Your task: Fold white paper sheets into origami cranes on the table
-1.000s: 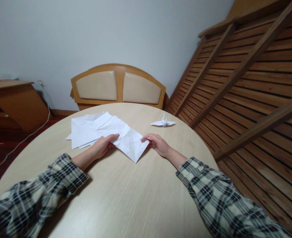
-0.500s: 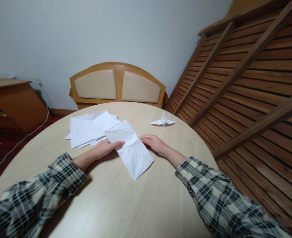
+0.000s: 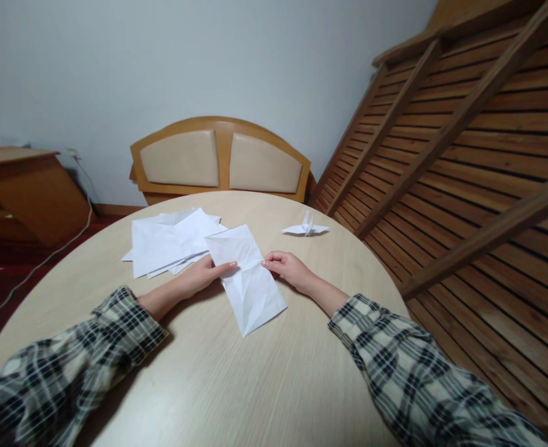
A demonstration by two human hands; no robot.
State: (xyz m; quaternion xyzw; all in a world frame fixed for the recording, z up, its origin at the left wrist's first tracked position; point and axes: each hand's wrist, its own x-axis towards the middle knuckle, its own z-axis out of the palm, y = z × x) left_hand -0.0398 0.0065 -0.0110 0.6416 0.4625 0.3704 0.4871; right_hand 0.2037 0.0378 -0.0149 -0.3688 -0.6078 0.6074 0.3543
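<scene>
A creased white sheet of paper [image 3: 250, 285], long and narrow as if folded over, is held tilted above the round table [image 3: 185, 385]. My left hand [image 3: 204, 275] grips its left edge, the thumb on top and the other fingers hidden beneath. At the right edge my right hand [image 3: 287, 268] pinches the paper between thumb and fingertips. Fold lines cross near the sheet's middle. Behind my right hand a white paper crane [image 3: 306, 228] stands on the table with its wings spread.
Several loose white sheets [image 3: 162, 242] lie in an untidy pile at the table's back left. Beyond the table stands a padded wooden headboard [image 3: 222, 149]. Slatted wooden boards [image 3: 442, 186] lean along the right, and a wooden desk [image 3: 27, 192] with a cable [image 3: 36, 267] is at left.
The held sheet has turned slightly clockwise, its far end shifting right and its near corner left. My right thumb and fingertips now pinch its edge more plainly.
</scene>
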